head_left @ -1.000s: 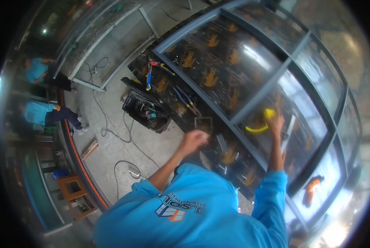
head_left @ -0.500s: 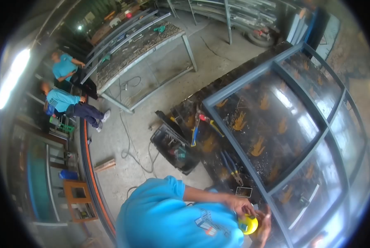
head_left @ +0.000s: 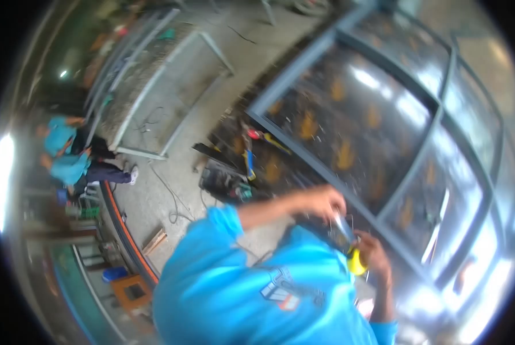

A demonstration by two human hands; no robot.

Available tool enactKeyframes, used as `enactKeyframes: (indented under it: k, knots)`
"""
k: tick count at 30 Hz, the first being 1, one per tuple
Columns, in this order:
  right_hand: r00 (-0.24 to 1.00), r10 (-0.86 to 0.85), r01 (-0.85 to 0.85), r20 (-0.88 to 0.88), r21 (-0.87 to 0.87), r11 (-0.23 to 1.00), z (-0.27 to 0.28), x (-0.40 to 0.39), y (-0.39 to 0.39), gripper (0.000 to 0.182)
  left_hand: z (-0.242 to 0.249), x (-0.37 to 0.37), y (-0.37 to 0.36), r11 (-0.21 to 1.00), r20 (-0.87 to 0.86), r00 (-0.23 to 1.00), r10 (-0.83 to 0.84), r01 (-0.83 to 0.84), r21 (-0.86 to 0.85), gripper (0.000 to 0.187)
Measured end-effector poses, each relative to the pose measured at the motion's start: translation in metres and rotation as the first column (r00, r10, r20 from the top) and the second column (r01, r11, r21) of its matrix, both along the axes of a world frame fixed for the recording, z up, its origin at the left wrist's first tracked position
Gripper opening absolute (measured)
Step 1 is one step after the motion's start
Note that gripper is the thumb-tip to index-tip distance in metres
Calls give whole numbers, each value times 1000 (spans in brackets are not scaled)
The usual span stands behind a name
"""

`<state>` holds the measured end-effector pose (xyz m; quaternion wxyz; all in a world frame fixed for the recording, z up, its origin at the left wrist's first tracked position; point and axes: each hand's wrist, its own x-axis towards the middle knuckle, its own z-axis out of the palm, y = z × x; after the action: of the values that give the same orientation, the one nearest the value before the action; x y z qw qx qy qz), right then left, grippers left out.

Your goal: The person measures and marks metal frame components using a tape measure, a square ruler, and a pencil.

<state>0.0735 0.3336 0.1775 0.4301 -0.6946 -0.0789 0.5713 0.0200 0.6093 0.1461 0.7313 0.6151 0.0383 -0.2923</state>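
One head-worn fisheye view looks steeply down, close over the blue shirt [head_left: 252,293], onto the metal frame [head_left: 418,161]

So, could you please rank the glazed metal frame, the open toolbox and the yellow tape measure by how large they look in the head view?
1. glazed metal frame
2. open toolbox
3. yellow tape measure, though it is nearest the camera.

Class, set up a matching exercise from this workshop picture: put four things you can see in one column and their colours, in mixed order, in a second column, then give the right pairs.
Things:
1. tape measure in the right hand
2. wearer's shirt
3. window frame
4. small stool

Colours:
A. grey
B. orange-brown
C. yellow
D. bright blue

Pairs: 1-C, 2-D, 3-A, 4-B
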Motion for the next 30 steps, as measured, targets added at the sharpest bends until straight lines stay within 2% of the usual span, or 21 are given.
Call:
enactKeyframes:
  k: [2, 3, 5, 6, 7, 9, 12, 15, 16, 17, 19, 20, 21, 22, 23, 24, 25, 27, 28, 29, 30]
  knots:
    - [997, -25, 16, -74, -116, 993, -13, 19, -37, 36, -11, 11, 65, 951, 137, 989, 54, -93, 296, 15]
    - [997, -19, 7, -72, -159, 987, -26, 31, -64, 36, -7, 14, 106, 946, 41, 993, 110, -117, 303, 13]
    - [999, 30, -24, 31, -173, 985, -36, 51, -127, 33, -12, 16, 178, 869, 20, 962, 273, -256, 423, 12]
    - [999, -45, 50, 23, -231, 972, -36, 59, -153, 30, -16, 18, 214, 802, 85, 964, 251, -256, 539, 12]
    - [992, -125, 125, 21, -293, 948, -32, 67, -174, 27, -17, 18, 248, 709, 132, 974, 183, -224, 669, 15]
    - [967, -190, 141, -173, -259, 955, -26, 87, -203, 23, -32, 22, 314, 443, 275, 934, -228, -152, 883, 17]
    - [974, -151, 80, -167, -372, 925, 0, 104, -183, 19, -52, 24, 362, 128, 136, 952, -274, -104, 986, 18]
    - [997, -46, 16, -62, -422, 906, -3, 109, -173, 19, -48, 35, 367, 212, -44, 979, -197, 86, 973, 20]
    - [991, 110, -78, 75, -336, 939, -8, 110, -175, 19, -41, 37, 360, 287, -114, 992, -56, 125, 950, 20]
    - [982, 153, -105, 114, -344, 933, -13, 114, -175, 19, -44, 39, 362, 290, -123, 990, -67, 137, 947, 20]
    - [952, 237, -154, 192, -368, 917, -21, 121, -175, 20, -48, 34, 368, 460, -166, 983, 85, 109, 881, 19]
    - [906, 384, -278, 179, -434, 857, -50, 129, -197, 14, -48, 35, 365, 458, -157, 980, 120, 86, 885, 17]
    - [724, 591, -509, 355, -304, 805, -79, 131, -220, 13, -47, 34, 368, 459, -180, 978, 108, 112, 881, 17]
    - [399, 668, -702, 629, -259, 663, -108, 135, -243, 13, -46, 36, 371, 469, -208, 975, 79, 148, 871, 18]
    - [95, 536, -785, 839, -268, 559, -139, 139, -266, 13, -43, 32, 367, 519, -119, 988, 97, 52, 853, 18]
    - [174, 622, -777, 764, -282, 563, -127, 136, -256, 14, -58, 32, 386, 545, -167, 986, 24, 127, 829, 20]
    - [465, 596, -670, 654, -180, 720, -114, 135, -243, 13, -57, 37, 389, 489, -275, 961, -24, 251, 835, 24]
    - [861, 415, -354, 294, -240, 904, -94, 134, -227, 31, -59, 32, 385, 474, -90, 996, -8, 83, 876, 22]
    - [816, 462, -430, 346, -170, 887, -86, 135, -218, 13, -65, 30, 392, 471, -106, 993, 54, 68, 879, 20]
    - [776, 498, -480, 387, -152, 864, -89, 139, -219, 13, -68, 33, 400, 453, -159, 987, 21, 132, 882, 17]
    - [841, 469, -409, 270, -251, 877, -76, 140, -204, 13, -67, 33, 395, 406, -139, 988, 68, 100, 909, 13]
